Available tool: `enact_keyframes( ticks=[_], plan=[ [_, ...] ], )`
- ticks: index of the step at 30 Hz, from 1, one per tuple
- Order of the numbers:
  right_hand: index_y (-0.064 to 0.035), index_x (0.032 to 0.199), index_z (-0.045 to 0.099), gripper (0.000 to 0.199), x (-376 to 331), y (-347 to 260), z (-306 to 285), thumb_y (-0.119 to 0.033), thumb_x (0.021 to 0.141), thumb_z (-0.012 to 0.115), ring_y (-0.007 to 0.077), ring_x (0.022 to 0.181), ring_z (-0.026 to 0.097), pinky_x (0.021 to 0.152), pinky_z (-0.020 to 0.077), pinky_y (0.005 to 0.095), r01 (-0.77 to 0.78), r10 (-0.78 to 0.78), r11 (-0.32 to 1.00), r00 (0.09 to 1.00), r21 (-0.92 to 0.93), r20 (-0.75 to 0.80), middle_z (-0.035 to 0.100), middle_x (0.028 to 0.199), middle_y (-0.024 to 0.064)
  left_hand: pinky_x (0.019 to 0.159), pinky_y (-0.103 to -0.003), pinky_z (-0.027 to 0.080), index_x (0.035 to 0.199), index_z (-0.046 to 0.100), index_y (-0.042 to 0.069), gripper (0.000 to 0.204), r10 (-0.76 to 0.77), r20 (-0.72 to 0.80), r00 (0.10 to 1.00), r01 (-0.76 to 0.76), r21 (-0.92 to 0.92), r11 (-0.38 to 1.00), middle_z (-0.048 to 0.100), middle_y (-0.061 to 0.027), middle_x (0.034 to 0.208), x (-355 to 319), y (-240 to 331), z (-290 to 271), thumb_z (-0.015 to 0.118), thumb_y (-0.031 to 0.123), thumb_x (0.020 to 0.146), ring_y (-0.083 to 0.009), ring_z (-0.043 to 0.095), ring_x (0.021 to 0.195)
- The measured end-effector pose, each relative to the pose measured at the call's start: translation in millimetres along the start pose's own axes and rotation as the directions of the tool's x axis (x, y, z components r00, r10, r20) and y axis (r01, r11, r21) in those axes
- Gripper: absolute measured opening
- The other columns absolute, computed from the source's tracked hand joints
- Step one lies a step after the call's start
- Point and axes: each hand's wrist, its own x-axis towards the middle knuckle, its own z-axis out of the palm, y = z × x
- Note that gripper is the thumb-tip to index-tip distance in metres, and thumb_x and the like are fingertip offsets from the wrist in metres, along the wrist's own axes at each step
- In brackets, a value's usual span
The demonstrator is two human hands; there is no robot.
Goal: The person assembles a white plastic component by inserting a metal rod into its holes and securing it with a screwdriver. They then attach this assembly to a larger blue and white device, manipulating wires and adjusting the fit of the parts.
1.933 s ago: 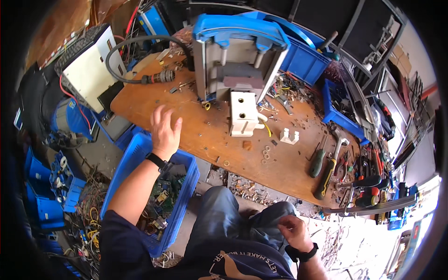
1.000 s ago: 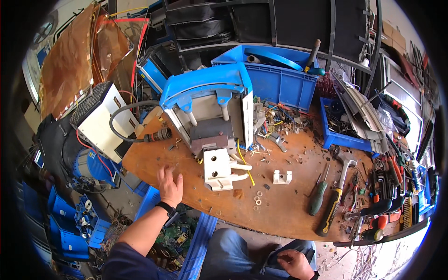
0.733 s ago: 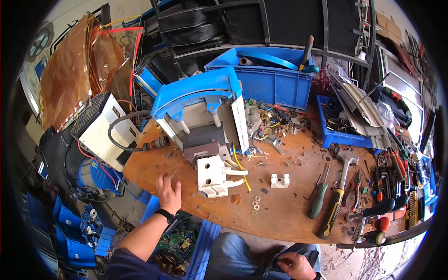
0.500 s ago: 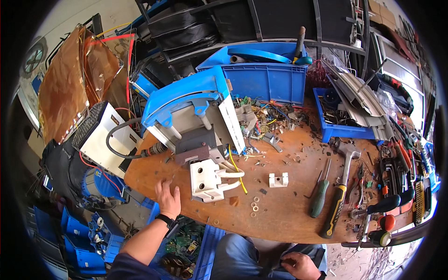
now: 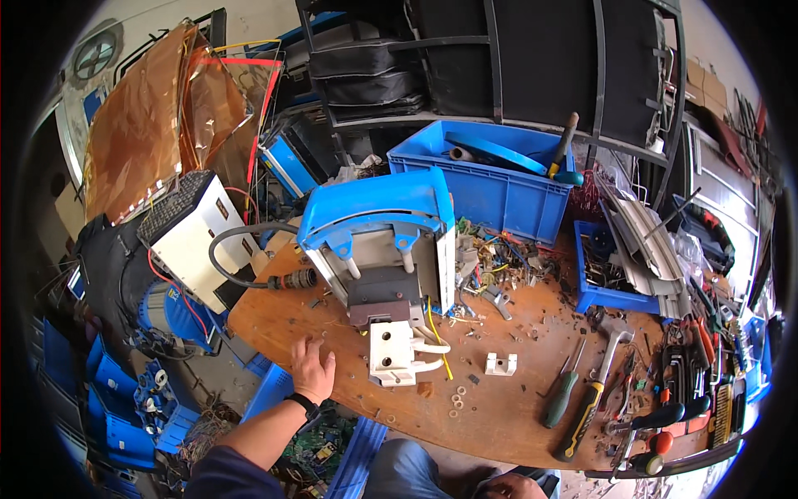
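At the near-left edge of the wooden bench, the left hand holds nothing, its fingers loosely spread, left of the blue-topped machine fronted by a white two-holed block. The view has lifted, leaving the right hand cut off below, its finger spread and hold untellable; machine and block stay untouched on the bench.
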Motion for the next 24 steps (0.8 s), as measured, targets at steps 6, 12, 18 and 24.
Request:
enact_keyframes(
  ticks=[6, 12, 18, 24],
  plan=[
    [-0.0029, 0.098, 0.068, 0.017, 6, -5, 5, -0.009, 0.083, 0.063, 0.0355, 0.079, 0.066, 0.07, 0.0518, 0.0406, 0.037, -0.037, 0.999, 0.999, -0.024, -0.024, 0.068, 0.088, 0.0195, 0.099, -0.05, 0.037, 0.117, 0.056, 0.001, 0.041, 0.017, -0.009, 1.0, -0.017, -0.002, 1.0, 0.047, -0.0228, 0.123, 0, 0, 1, 0.066, 0.02, 0.082, -0.0415, 0.044, 0.114],
    [-0.0032, 0.102, 0.068, 0.021, 6, -17, 7, -0.011, 0.083, 0.063, 0.0359, 0.081, 0.067, 0.071, 0.0519, 0.0413, 0.055, -0.055, 0.996, 0.998, -0.068, -0.008, 0.068, 0.09, 0.0201, 0.098, -0.051, 0.037, 0.116, 0.056, 0.001, 0.041, 0.028, -0.003, 1.0, -0.028, 0.008, 1.0, 0.047, -0.0228, 0.122, 1, -2, 0, 0.066, 0.021, 0.082, -0.0416, 0.044, 0.113],
    [-0.0046, 0.104, 0.068, 0.023, 4, -23, 8, -0.013, 0.084, 0.062, 0.0358, 0.083, 0.067, 0.072, 0.0522, 0.0414, 0.034, -0.034, 0.999, 0.999, -0.041, 0.005, 0.068, 0.091, 0.0201, 0.098, -0.051, 0.037, 0.117, 0.056, 0.002, 0.041, 0.043, -0.017, 0.999, -0.043, 0.005, 0.999, 0.048, -0.0223, 0.122, 1, -1, 0, 0.066, 0.021, 0.082, -0.0414, 0.044, 0.113],
    [-0.0037, 0.105, 0.068, 0.023, 1, -27, 10, -0.012, 0.085, 0.062, 0.0331, 0.084, 0.068, 0.072, 0.0528, 0.0399, 0.042, -0.041, 0.998, 0.999, -0.04, 0.007, 0.07, 0.093, 0.0186, 0.097, -0.05, 0.037, 0.119, 0.057, 0.003, 0.042, 0.032, -0.013, 0.999, -0.032, -0.012, 0.999, 0.048, -0.0212, 0.12, 2, 1, -2, 0.066, 0.022, 0.082, -0.0405, 0.045, 0.111]
  ],
)
